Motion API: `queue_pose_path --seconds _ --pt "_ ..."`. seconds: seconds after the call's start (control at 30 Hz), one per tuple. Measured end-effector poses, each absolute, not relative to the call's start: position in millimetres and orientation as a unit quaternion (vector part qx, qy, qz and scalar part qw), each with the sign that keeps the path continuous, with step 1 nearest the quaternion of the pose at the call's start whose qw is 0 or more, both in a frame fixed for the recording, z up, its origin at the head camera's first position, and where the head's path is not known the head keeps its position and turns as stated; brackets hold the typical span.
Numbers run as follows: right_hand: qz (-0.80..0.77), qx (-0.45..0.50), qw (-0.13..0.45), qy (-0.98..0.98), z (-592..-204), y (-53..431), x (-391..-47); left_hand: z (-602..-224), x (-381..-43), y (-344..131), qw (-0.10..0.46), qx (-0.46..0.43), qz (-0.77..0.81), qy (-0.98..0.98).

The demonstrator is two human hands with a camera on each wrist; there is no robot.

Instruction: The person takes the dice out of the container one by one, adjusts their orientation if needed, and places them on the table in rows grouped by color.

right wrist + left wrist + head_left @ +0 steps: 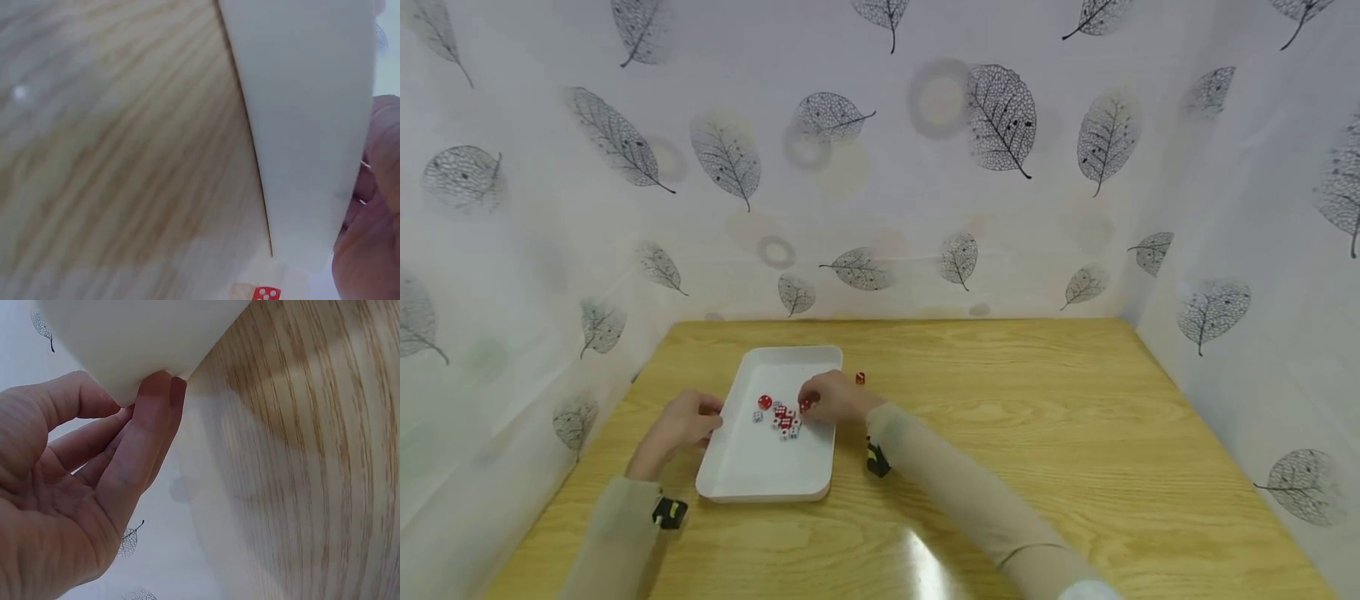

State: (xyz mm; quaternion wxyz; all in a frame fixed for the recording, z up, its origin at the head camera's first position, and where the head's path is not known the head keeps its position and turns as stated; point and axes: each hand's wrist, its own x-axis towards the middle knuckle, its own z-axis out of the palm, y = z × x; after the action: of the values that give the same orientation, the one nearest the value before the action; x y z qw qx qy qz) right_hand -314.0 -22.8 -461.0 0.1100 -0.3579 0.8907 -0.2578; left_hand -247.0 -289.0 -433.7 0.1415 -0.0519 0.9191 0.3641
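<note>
A white tray [775, 477] lies on the left part of the table. Its left rim is held between the thumb and fingers of my left hand [683, 421], whose fingertips press the outer wall in the left wrist view. Over the tray's right side, my right hand [831, 397] reaches in and pinches a red die [805, 407] at its fingertips. Beside those fingertips sits a cluster of small red and white dice [786, 422]. A rounder red piece [765, 402] and a white die [757, 416] lie just left of it. In the right wrist view the tray wall hides the fingertips.
One red die [861, 378] rests on the wooden table [1037, 433] outside the tray, past its right edge; the right wrist view shows a red die [267, 294] near the tray's corner. Leaf-printed white curtains [910, 200] enclose the table at the back and sides.
</note>
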Motion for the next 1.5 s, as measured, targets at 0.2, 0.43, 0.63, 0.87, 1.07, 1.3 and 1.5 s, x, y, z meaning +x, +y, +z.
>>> queue_pose_path --seconds 0.2,0.43,0.63,0.87,1.07,1.3,1.5 --pt "-0.337 -0.343 0.085 0.872 -455 -7 -319 -432 -248 -285 0.133 -0.037 0.361 0.922" --pt "-0.4 -0.326 0.056 0.854 -451 11 -317 -435 -244 -286 0.125 -0.031 0.369 0.92" --pt "-0.428 -0.318 0.058 0.844 -452 29 -316 -437 -242 -289 0.131 -0.038 0.375 0.917" --pt "-0.423 -0.3 0.037 0.854 -452 55 -319 -439 -243 -289 0.137 -0.045 0.378 0.915" --pt "-0.406 -0.266 0.04 0.874 -451 72 -323 -439 -247 -288 0.146 -0.057 0.375 0.914" --pt "-0.398 -0.227 0.05 0.887 -450 81 -325 -437 -245 -289 0.141 -0.055 0.378 0.913" --pt "-0.386 -0.199 0.049 0.899 -456 87 -326 -434 -243 -286 0.142 -0.05 0.372 0.916"
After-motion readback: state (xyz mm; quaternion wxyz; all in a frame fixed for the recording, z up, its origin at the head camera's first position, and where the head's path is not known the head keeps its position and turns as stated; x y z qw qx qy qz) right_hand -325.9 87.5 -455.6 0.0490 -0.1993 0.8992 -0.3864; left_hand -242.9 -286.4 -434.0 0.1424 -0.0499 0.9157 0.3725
